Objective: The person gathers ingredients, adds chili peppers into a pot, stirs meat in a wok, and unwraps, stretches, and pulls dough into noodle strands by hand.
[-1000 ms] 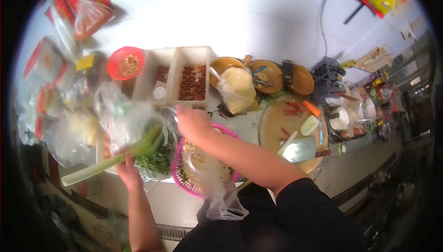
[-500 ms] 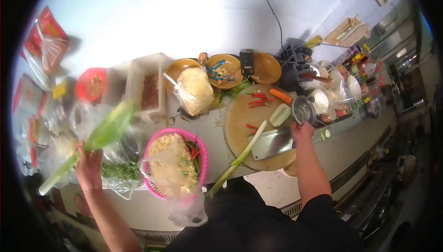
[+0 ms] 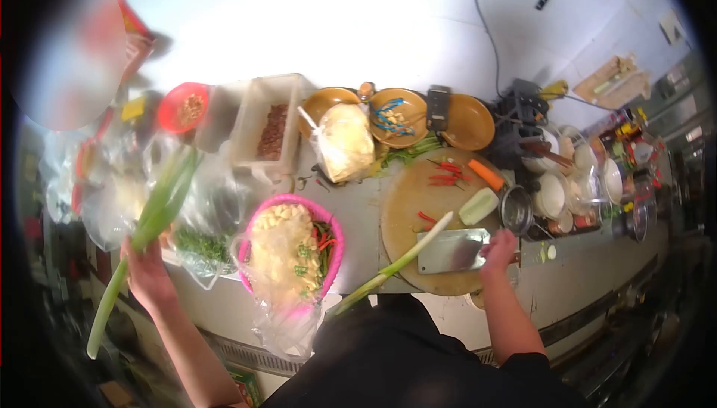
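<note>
The leek [image 3: 160, 206] is gripped in the left hand [image 3: 149, 270], left of the pink basket [image 3: 337, 251], its pale end pointing more steeply down than a moment ago. The right hand [image 3: 499, 253] has moved off the metal bowl [image 3: 515, 210] to the cleaver [image 3: 448, 251] on the chopping board [image 3: 403, 210], apparently finished with the bowl; whether it grips the handle, I cannot tell.
</note>
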### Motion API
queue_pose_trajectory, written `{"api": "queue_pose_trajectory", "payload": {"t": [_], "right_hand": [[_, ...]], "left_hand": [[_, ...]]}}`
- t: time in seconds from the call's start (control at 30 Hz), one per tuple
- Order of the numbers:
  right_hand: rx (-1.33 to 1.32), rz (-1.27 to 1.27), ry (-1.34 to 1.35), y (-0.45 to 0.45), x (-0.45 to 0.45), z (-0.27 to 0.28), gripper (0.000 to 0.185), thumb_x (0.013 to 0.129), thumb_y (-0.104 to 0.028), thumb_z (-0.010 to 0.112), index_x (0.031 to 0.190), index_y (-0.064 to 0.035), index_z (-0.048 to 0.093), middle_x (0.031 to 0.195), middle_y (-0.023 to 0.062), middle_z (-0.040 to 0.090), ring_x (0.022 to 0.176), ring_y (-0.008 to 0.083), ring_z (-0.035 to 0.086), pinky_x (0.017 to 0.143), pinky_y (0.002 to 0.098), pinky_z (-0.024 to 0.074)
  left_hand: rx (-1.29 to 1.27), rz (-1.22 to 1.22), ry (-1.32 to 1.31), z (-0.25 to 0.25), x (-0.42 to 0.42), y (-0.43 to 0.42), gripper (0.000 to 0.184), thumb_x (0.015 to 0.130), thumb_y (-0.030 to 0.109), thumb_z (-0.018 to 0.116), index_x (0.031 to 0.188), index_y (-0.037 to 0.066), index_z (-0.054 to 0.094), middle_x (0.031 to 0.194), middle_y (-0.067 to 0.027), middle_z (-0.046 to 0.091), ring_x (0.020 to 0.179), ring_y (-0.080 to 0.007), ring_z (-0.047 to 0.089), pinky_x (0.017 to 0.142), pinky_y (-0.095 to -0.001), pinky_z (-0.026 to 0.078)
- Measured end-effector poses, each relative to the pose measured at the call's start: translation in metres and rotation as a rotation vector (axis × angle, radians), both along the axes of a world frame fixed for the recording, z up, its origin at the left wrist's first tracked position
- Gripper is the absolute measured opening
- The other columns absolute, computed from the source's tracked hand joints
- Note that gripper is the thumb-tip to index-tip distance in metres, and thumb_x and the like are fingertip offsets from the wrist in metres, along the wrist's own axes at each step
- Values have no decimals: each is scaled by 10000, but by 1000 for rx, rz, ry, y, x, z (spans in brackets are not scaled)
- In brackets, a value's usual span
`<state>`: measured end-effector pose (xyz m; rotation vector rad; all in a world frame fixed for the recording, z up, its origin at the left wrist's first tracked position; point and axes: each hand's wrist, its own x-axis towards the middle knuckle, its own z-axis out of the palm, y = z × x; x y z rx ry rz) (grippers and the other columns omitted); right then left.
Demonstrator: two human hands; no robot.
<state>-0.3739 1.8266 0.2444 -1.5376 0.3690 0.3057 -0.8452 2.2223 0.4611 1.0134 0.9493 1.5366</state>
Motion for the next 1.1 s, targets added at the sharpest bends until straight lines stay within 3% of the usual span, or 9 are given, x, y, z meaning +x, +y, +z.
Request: {"api": "queue_pose_trajectory", "payload": {"t": [0.07,0.2,0.33,0.5,0.53,0.7,0.77,0.93,1.1], "right_hand": [[-91,328,-95,50,-31,12,318,860,-137,578,1136,-37,456,784,49,493,493,100,467,379,232,382],[-359,990,-485,169,-39,-4,517,782,-223,683,1200,-8,467,954,119,576,781,201,585,716,314,494],[-432,1082,-1036,300,-55,-7,632,753,-267,695,1278,-35,430,1271,197,448,956,327,584,838,398,480],[-829,1329,-848,383,-71,26,671,737,-250,707,1301,-71,391,1276,207,377,907,377,601,830,442,487],[-887,1350,-940,393,-68,19,457,765,-222,673,1173,-87,517,1171,191,452,855,375,612,788,455,496],[-702,1247,-925,399,-42,8,201,815,-216,633,932,-53,637,919,173,590,808,328,612,708,404,478],[-501,1185,-810,391,-26,15,209,854,-217,613,928,-24,641,797,133,624,767,244,599,677,351,457],[140,806,-383,344,-25,110,272,935,-231,520,945,27,606,835,47,614,754,130,542,694,293,438],[239,702,-363,265,-41,193,184,911,-197,538,868,-27,592,760,-10,532,692,78,492,631,248,408]], "left_hand": [[72,110,6,2,-29,-8,304,977,145,410,1191,-61,473,1148,-170,538,1083,-280,540,971,-413,453],[132,319,106,13,-96,-34,226,952,132,409,1061,-35,514,1141,-203,559,1118,-290,511,985,-401,424],[79,447,490,1,-154,-82,125,825,83,429,886,17,515,869,-94,509,878,-187,492,825,-327,384],[-323,375,798,-79,-148,-152,116,756,149,643,768,43,597,664,-19,527,618,-122,472,565,-302,389],[-458,333,937,-117,-156,-165,153,755,160,676,763,19,617,644,-24,556,604,-108,482,532,-305,404],[-677,-48,1319,-177,-79,-179,313,789,317,670,891,22,655,654,-156,577,582,-258,515,603,-372,439],[-635,-88,1192,-195,-58,-165,379,805,324,651,1063,47,634,769,-186,625,693,-292,612,675,-373,472],[-660,-49,1045,-231,-23,-123,424,758,352,699,1000,8,648,791,-192,652,724,-303,641,681,-383,481],[-700,138,757,-257,-10,-106,380,725,295,727,872,-43,633,744,-150,660,653,-259,634,629,-374,482]]}}
